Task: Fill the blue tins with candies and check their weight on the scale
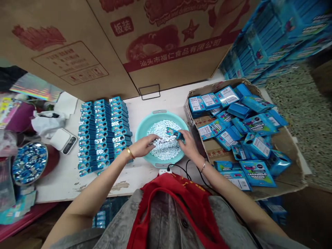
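Observation:
A light turquoise basin (139, 129) holds a heap of small white candies (166, 125). Over the heap, my right hand (188, 144) grips a small blue candy box (171, 131), tilted, with a dark opening at the end near my fingers. My left hand (145, 145) has its fingers closed on the left end of what looks like a see-through container (164, 143) with white candies along its top. Its exact shape is hard to make out against the heap. The right end of this container lies close to my right fingers; I cannot tell whether they touch it.
Rows of blue boxes (101, 138) stand at left, several showing white candies in their openings. A cardboard tray (287, 183) of loose blue boxes is at right. Large cartons (166, 72) close off the back. Left are a scale (63, 140) and a red tub (52, 160); a black cable (185, 171) runs in front.

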Available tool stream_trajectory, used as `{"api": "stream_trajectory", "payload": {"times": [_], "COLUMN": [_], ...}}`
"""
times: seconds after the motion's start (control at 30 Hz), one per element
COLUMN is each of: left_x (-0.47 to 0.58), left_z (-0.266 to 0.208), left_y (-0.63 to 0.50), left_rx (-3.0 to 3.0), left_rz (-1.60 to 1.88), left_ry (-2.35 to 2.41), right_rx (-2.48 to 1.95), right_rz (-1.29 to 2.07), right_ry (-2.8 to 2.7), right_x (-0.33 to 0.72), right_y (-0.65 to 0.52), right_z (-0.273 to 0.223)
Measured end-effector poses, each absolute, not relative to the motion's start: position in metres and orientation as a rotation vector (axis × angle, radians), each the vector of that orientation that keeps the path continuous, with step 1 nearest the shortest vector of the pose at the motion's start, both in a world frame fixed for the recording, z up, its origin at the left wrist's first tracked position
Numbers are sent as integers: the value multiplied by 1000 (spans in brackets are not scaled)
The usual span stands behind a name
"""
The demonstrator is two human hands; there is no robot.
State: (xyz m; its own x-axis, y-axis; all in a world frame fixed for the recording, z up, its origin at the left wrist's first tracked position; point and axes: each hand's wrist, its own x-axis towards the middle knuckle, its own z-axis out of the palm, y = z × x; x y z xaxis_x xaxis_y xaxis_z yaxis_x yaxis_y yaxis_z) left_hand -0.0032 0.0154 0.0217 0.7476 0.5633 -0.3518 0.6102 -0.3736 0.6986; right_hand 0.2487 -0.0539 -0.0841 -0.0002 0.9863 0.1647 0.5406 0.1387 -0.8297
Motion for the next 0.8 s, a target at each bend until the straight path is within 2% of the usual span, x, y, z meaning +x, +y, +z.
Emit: {"api": "stream_trajectory", "payload": {"times": [0.23, 0.37, 0.47, 0.57, 0.67, 0.8], "left_x": [57, 84, 74, 43, 17, 22], "left_z": [87, 112, 111, 78, 15, -68], "left_y": [16, -1, 0, 17, 33, 29], "left_rx": [2439, 2557, 2533, 2442, 2286, 2202], "left_rz": [-797, -828, -739, -593, -492, -453], "left_ry": [1062, 1074, 1125, 1297, 1443, 1354], "right_rx": [-1398, -1393, -1414, -1460, -1508, -1544], "right_rz": [677, 708, 748, 755, 746, 719], "right_ry": [-1810, -1763, -1693, -1634, -1587, -1553], "right_x": [235, 230, 232, 238, 246, 250], "right_y": [-64, -68, -68, -67, -64, -59], "right_z": [-83, -86, -88, -87, -84, -81]}}
